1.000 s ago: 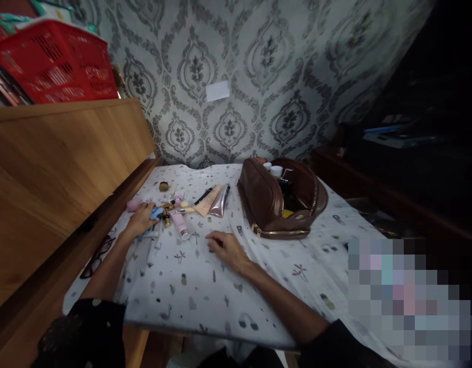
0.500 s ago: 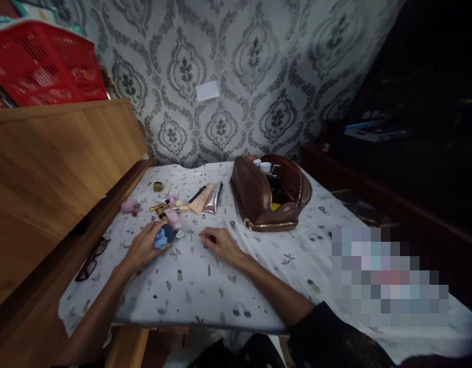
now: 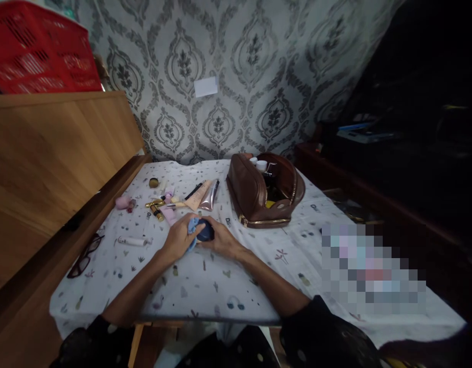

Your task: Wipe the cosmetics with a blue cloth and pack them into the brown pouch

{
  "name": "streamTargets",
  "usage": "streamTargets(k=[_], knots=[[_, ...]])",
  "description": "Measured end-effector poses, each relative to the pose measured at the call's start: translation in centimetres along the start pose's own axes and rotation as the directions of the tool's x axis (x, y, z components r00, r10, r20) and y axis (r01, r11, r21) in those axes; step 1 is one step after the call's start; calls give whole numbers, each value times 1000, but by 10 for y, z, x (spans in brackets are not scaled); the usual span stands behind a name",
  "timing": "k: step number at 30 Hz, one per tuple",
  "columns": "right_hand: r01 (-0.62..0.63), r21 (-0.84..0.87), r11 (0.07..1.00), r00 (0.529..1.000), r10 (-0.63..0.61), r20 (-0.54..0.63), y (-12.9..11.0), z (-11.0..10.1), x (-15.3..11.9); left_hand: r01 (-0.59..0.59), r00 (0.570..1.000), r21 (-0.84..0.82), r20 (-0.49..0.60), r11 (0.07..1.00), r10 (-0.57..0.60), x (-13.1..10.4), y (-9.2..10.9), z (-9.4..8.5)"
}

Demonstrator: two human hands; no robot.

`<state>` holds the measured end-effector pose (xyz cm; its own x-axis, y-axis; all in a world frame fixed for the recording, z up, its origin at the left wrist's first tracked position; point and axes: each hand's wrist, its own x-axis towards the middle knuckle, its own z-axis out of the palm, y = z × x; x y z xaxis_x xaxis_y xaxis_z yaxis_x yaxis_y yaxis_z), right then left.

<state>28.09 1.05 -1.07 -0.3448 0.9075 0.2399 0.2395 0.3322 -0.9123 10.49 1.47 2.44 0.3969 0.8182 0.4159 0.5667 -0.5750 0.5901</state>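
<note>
Both hands meet over the middle of the cloth-covered table. My left hand point(image 3: 178, 238) is closed on a crumpled light blue cloth point(image 3: 192, 225), pressing it against a dark blue round container point(image 3: 205, 231). From the other side, my right hand point(image 3: 223, 240) wraps its fingers round that container. Its far side is partly hidden by fingers. Just beyond the left hand lies a pink tube point(image 3: 168, 214), partly covered by it. A gold-and-black small tube point(image 3: 156, 212) is near it. A white tube point(image 3: 132, 240) rests left of my left wrist.
An open brown toiletry bag point(image 3: 245, 191) stands at the back right with jars inside. Beige point(image 3: 197, 197) and silvery tubes point(image 3: 210, 197) lie left of it. Eyeglasses point(image 3: 85, 255) sit by the left edge, beside a wooden cabinet point(image 3: 67, 138) bearing a red basket point(image 3: 40, 51).
My left hand has moved right with the cloth and container. My right hand, empty before, now grips the container too. The white tube has come into view.
</note>
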Motion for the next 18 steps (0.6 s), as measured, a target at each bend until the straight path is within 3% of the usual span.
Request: streamTargets(k=[5, 7, 9, 11, 14, 18], knots=[[-8, -184, 983, 996, -9, -88, -2, -5, 2, 5, 984, 41, -178, 999, 2, 19, 6, -3], [4, -211, 977, 991, -32, -126, 0, -5, 2, -63, 990, 74, -123, 995, 72, 21, 11, 1], [45, -180, 983, 990, -68, -123, 2, -5, 3, -150, 989, 143, 0, 978, 151, 21, 15, 8], [92, -157, 983, 988, -109, -105, 4, -4, 4, -176, 983, 195, 79, 965, 163, 20, 16, 14], [98, -217, 971, 985, -125, -118, 9, -2, 5, -90, 995, 208, 58, 974, 79, 19, 8, 20], [49, -261, 964, 994, -73, -86, 11, -2, 5, 21, 999, 78, 33, 997, -24, 21, -8, 20]])
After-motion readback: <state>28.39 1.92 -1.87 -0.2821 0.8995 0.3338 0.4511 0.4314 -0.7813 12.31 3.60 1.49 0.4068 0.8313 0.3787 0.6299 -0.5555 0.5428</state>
